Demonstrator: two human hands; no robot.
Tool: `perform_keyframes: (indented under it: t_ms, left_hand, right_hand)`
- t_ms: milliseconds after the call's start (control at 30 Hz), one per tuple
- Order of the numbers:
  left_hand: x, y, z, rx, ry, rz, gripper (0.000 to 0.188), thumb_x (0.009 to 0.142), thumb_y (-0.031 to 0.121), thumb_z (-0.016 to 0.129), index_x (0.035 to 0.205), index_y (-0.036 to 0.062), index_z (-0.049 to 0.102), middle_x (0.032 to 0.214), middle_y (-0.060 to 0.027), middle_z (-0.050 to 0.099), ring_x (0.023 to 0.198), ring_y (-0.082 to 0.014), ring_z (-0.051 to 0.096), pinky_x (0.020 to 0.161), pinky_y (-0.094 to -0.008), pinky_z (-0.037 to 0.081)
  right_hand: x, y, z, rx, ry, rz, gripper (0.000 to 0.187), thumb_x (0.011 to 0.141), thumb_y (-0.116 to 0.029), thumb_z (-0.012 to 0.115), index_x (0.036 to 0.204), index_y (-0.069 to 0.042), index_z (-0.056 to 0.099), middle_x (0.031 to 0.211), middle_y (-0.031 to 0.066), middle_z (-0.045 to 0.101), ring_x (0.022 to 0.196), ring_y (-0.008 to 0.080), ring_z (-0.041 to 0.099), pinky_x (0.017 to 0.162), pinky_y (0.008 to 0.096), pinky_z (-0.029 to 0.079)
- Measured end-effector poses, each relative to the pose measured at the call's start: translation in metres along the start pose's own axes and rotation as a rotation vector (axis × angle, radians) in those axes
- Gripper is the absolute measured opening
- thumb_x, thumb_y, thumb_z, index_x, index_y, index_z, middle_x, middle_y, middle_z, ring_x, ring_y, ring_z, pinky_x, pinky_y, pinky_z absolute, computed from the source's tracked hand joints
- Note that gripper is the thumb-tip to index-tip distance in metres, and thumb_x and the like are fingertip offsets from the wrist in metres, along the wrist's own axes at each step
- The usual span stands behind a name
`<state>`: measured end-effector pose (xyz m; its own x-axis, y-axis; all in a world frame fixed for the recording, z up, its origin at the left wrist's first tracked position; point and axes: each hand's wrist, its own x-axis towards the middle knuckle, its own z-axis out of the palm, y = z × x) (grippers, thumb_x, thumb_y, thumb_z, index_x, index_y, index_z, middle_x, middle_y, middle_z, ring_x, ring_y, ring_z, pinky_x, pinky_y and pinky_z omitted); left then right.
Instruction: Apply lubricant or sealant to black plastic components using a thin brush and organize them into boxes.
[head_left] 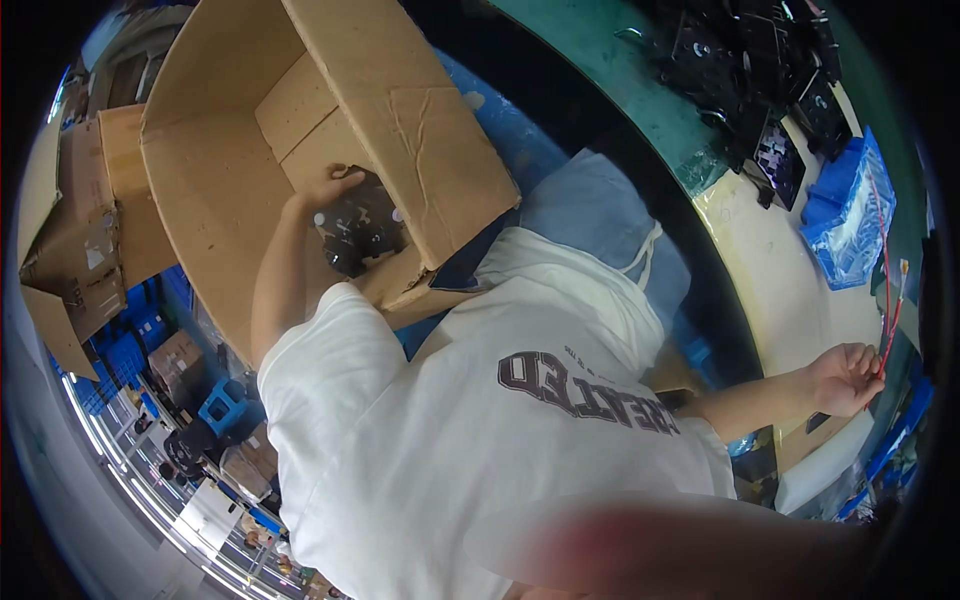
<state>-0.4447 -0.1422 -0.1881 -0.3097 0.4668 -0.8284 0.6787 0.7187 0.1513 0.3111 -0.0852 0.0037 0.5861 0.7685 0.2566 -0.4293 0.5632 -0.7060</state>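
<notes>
Left fingers [346,181] on black part [366,222] — right fingers [864,361] around red wires [890,332]

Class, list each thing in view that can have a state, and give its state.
Left hand: gripping black part
Black part: held inside large cardboard box
Large cardboard box: open
Right hand: closed on red wires
Red wires: held
Black assemblies: heaped
Second cardboard box: flaps open

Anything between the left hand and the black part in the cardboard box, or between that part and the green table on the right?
Nothing visible separates the left hand from the black part; they touch at its upper edge. Toward the green table, the cardboard box's right side stands between, then the person's blue clothing.
</notes>
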Motion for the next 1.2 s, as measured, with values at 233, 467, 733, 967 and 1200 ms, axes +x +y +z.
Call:
perform_keyframes:
  t_ms: [233,467,733,967,1200]
  left_hand:
    - [-0.034,0.048,-0.008,-0.121,-0.069,0.004,0.063,0.079,0.038,0.070,0.122,-0.0043,0.052,0.116,-0.0162,0.059,0.089,-0.0233,0.063,0.076,-0.0312,0.053]
    - [-0.006,0.045,0.007,-0.244,-0.012,0.021,0.066,0.074,0.015,0.071,0.129,-0.0027,0.040,0.114,-0.0185,0.055,0.092,-0.0239,0.059,0.069,-0.0300,0.053]
    - [-0.044,0.018,-0.043,-0.434,0.541,0.220,0.063,0.072,0.011,0.076,0.124,-0.0049,0.046,0.096,-0.0177,0.061,0.081,-0.0246,0.061,0.069,-0.0283,0.051]
    - [-0.155,0.100,-0.123,-0.261,1.643,0.398,0.063,0.077,0.022,0.073,0.125,-0.0037,0.042,0.110,-0.0200,0.054,0.095,-0.0257,0.057,0.082,-0.0297,0.048]
    - [-0.231,0.252,-0.130,-0.862,1.468,1.169,0.055,0.086,0.016,0.059,0.132,0.0016,0.032,0.116,-0.0187,0.047,0.102,-0.0255,0.055,0.082,-0.0299,0.051]
  right_hand:
    - [-0.004,0.004,-0.001,-0.020,-0.003,-0.035,0.023,0.096,-0.014,0.041,0.085,-0.001,0.057,0.077,0.0071,0.051,0.062,0.0118,0.042,0.052,0.0220,0.034]
    - [-0.006,0.009,-0.025,0.048,0.003,0.016,0.021,0.095,-0.013,0.043,0.086,0.000,0.057,0.079,0.0098,0.050,0.065,0.0140,0.041,0.054,0.0231,0.034]
    - [-0.010,0.005,-0.062,0.083,0.017,0.014,0.020,0.096,-0.012,0.042,0.092,0.002,0.056,0.083,0.0117,0.049,0.068,0.0149,0.040,0.057,0.0231,0.034]
    - [-0.017,0.006,-0.081,0.097,0.063,-0.007,0.021,0.096,-0.011,0.041,0.094,0.003,0.056,0.084,0.0124,0.049,0.069,0.0149,0.039,0.059,0.0229,0.034]
    - [-0.024,0.015,-0.075,0.112,0.093,-0.020,0.021,0.097,-0.010,0.040,0.095,0.002,0.057,0.084,0.0119,0.049,0.069,0.0144,0.039,0.060,0.0228,0.033]
